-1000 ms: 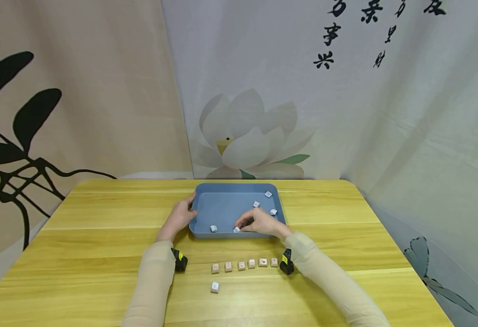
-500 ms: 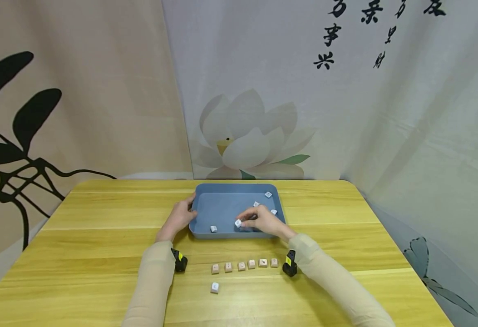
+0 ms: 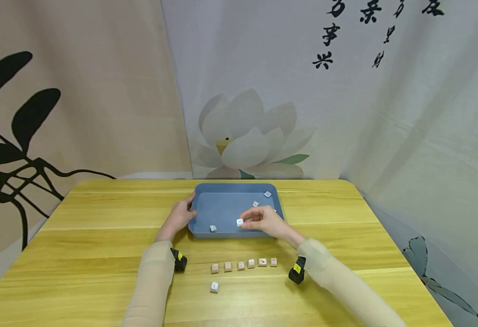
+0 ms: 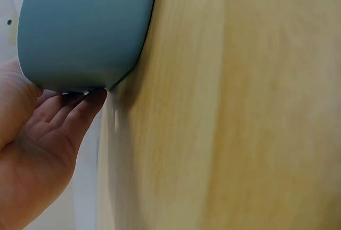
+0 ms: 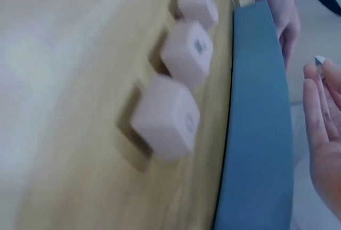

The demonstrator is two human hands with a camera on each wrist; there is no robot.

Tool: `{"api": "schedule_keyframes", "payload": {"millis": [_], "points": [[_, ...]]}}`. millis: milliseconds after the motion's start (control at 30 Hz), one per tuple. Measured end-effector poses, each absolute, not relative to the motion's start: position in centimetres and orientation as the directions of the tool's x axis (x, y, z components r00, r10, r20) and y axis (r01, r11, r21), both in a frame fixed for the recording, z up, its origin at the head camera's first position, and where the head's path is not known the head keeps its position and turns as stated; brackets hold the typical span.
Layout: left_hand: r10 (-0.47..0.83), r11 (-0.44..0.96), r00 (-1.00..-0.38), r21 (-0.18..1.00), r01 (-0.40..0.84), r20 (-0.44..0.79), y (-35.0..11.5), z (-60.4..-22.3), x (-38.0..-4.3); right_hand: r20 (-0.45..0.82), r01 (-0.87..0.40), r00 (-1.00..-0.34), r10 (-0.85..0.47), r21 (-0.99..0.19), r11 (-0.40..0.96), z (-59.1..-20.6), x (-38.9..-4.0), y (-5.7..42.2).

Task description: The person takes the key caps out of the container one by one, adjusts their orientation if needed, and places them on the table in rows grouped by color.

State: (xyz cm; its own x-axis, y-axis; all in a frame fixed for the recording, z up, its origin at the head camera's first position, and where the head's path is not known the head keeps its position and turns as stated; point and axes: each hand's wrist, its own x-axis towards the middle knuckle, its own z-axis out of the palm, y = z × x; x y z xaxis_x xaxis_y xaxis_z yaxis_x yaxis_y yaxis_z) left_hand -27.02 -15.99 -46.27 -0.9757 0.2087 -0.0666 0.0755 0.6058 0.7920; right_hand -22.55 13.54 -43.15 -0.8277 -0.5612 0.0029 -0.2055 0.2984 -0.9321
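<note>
A white keycap (image 3: 240, 222) is pinched between the thumb and fingers of my right hand (image 3: 265, 221), over the front part of a blue-grey tray (image 3: 218, 206). My left hand (image 3: 176, 220) grips the tray's left side, with thumb and fingers at the rim in the left wrist view (image 4: 85, 33). Inside the tray lie a keycap (image 3: 213, 228) near the front left and others to the right, such as one keycap (image 3: 268, 194) at the back corner. My right hand partly covers one of these. In the right wrist view, the held keycap (image 5: 319, 59) is only partly visible.
Several pinkish keycaps stand in a row on the wooden table (image 3: 100, 254) before the tray, including one lettered keycap (image 5: 166, 118) in the right wrist view. One white keycap (image 3: 214, 287) sits nearer, below the row's left end. A printed curtain (image 3: 255, 91) hangs behind.
My right hand has picked the white keycap up from the tray's front edge, lifted it and moved slightly right. The left hand has stayed on the tray.
</note>
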Motion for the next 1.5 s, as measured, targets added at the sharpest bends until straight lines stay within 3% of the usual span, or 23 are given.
{"api": "schedule_keyframes", "payload": {"millis": [300,600,833,1133,1500], "points": [[0.206,0.614,-0.977,0.785,0.088,-0.052,-16.0,-46.2,-27.0,0.011,-0.251,-0.781,-0.625,-0.921,0.298,-42.9,-19.0,12.5],[0.213,0.608,-0.977,0.787,0.109,-0.030,-16.0,-46.2,-26.9,-0.006,-0.221,-0.780,-0.625,-0.933,0.284,-43.5,-15.4,11.6],[0.208,0.614,-0.978,0.783,0.103,-0.034,-16.0,-46.1,-27.0,-0.096,-0.181,-0.769,-0.632,-0.915,0.360,-44.6,-13.1,11.0],[0.209,0.608,-0.977,0.788,0.096,-0.042,-16.1,-46.2,-26.9,-0.095,-0.216,-0.797,-0.597,-0.878,0.427,-45.2,-11.9,10.1],[0.203,0.594,-0.978,0.801,0.076,-0.058,-16.1,-46.3,-27.0,0.024,-0.436,-0.782,-0.622,-0.735,0.520,-45.8,-11.6,9.5]]}}
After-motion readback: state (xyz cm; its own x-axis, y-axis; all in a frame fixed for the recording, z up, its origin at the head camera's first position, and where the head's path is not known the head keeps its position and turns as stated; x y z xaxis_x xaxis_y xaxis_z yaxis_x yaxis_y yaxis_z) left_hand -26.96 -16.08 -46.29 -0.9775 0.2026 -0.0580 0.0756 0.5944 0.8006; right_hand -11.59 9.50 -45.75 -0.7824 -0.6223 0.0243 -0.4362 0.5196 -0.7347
